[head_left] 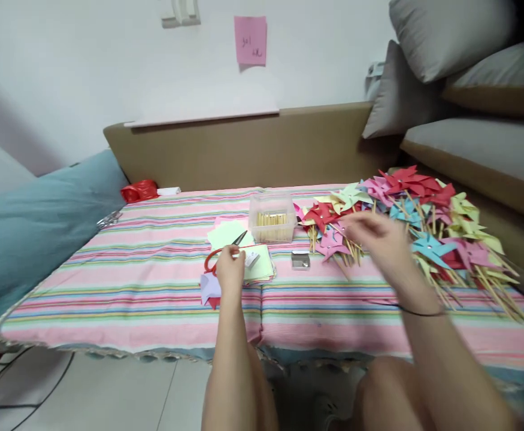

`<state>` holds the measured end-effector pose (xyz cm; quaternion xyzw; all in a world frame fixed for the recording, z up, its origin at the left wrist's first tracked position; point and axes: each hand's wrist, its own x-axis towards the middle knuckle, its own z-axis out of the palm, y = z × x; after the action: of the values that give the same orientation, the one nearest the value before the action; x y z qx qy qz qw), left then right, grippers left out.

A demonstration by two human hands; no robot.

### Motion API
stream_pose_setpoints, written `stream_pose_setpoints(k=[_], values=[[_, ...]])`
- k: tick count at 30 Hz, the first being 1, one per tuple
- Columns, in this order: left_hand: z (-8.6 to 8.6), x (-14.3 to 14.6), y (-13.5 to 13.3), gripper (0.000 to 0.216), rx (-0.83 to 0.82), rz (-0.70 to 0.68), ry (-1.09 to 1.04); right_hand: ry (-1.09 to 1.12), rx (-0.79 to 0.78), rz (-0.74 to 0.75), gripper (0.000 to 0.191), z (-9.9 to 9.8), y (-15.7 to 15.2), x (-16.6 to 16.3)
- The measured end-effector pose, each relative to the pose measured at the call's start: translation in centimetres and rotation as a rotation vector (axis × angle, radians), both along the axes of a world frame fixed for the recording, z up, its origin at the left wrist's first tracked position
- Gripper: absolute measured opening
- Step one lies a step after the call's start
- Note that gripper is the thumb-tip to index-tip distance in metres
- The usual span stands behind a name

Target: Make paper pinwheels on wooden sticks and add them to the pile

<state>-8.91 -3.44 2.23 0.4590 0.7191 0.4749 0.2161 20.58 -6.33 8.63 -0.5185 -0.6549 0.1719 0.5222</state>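
Nearest me, both forearms rise from the bottom edge, with bare knees below them cut off by the frame. A thin dark band circles the right wrist.

Left hand (230,266) rests on the stack of pale paper sheets (262,266), fingers curled around the red scissors (220,254); I see only part of a red handle and the dark blades poking out past the knuckles. A small white object at its fingertips is too small to identify. Purple and red paper scraps (209,290) lie partly under the wrist.

Right hand (378,239) hovers blurred over the near edge of the pinwheel pile (423,227), fingers loosely bent; I cannot tell whether it grips anything.

All this sits on the striped cloth (131,269). Between the hands: a small grey box (300,260). Behind it, a clear plastic tub (273,216), contents hazy, perhaps sticks.

Farther back: a red item (139,191), the tan backrest (244,146), grey cushions (445,36) cropped at right, a pink note (250,39) with unreadable writing.
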Motion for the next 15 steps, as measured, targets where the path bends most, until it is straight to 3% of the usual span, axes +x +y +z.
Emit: stream_pose_setpoints(k=[3,7,11,15], values=[[-0.8,1.0,0.3,0.023,-0.174,-0.093,0.170,-0.129,-0.197,0.251,0.012,-5.2,2.2,-8.0],[-2.0,2.1,0.9,0.041,-0.332,-0.122,0.352,-0.263,-0.258,0.346,0.016,-10.4,3.6,-12.0],[-2.6,1.9,1.1,0.034,-0.408,-0.156,0.418,-0.393,-0.232,0.394,0.024,-11.9,4.4,-13.0],[-3.0,1.1,1.1,0.021,-0.383,-0.167,0.376,-0.485,-0.212,0.442,0.023,-12.6,4.6,-13.8]])
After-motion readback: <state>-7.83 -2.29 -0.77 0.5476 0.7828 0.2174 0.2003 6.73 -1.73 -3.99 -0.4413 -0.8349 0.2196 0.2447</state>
